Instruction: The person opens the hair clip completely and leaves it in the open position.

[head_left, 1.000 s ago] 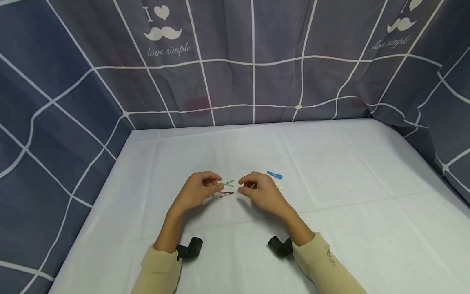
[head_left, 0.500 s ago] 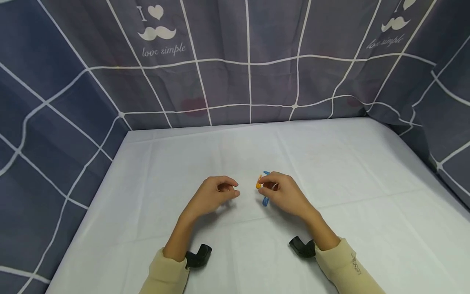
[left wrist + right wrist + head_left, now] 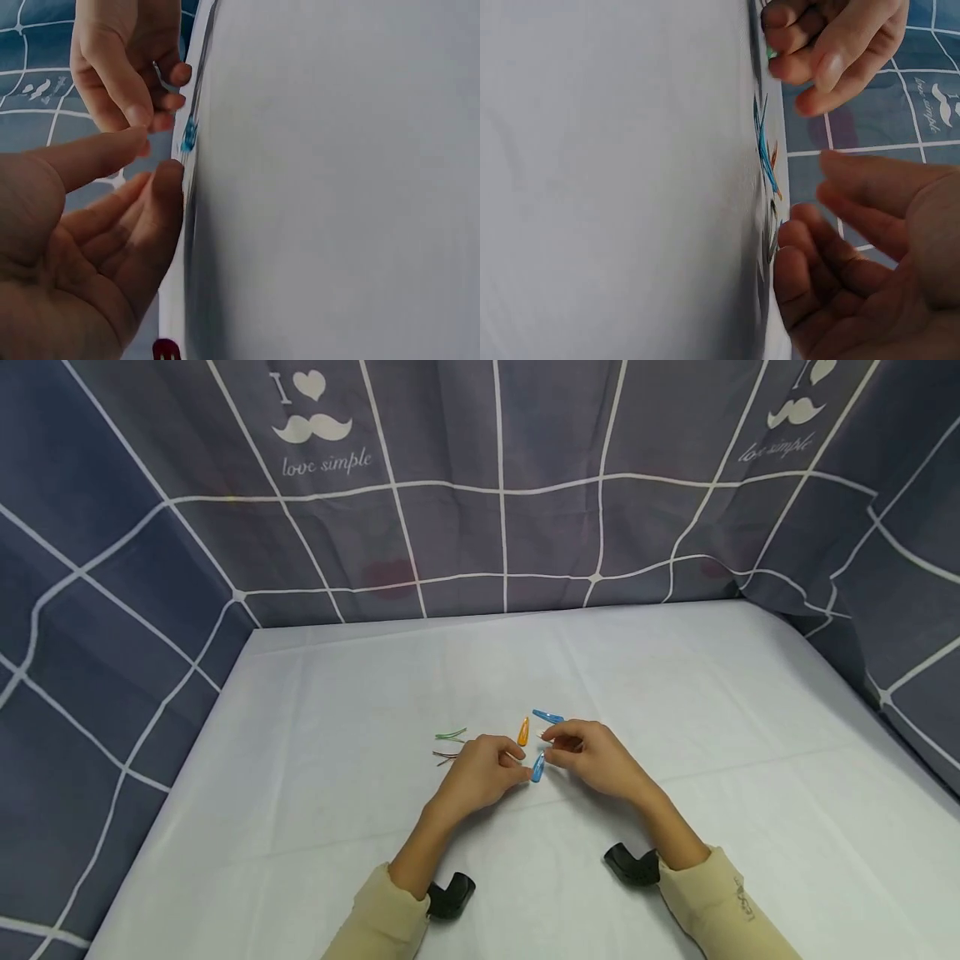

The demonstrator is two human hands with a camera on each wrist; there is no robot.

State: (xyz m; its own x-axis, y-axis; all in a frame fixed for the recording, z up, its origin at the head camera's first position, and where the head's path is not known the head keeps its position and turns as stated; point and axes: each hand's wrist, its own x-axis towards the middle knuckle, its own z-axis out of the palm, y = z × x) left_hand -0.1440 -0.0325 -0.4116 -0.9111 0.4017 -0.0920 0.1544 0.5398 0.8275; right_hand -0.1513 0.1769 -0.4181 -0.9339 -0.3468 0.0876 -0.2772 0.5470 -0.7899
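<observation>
My left hand [image 3: 487, 768] is low over the table, fingers loosely bent and thumb apart from the fingertips, with nothing between them. Its thumb tip is right at the nearer blue snap hair clip [image 3: 537, 767], which also shows in the left wrist view, the blue clip [image 3: 189, 135] lying beyond the fingers. Opposite, my right hand [image 3: 596, 760] has its thumb and fingers apart, fingertips close to that same clip's far end. Behind the gap between the hands lies an orange hair clip [image 3: 523, 732]. A pale sliver shows at the right fingertips, the rest hidden by the hand.
Another blue hair clip [image 3: 548, 717] lies behind my right hand. Left of my left hand are green hair clips [image 3: 452, 736] and dark red ones [image 3: 444, 755], partly covered. A white cloth covers the table [image 3: 360, 827]; a grey checked curtain [image 3: 450, 527] hangs behind.
Both hands have moved to the right. My left hand has left the green and dark red clips and reached the blue clip; the orange and nearer blue clips have come into view.
</observation>
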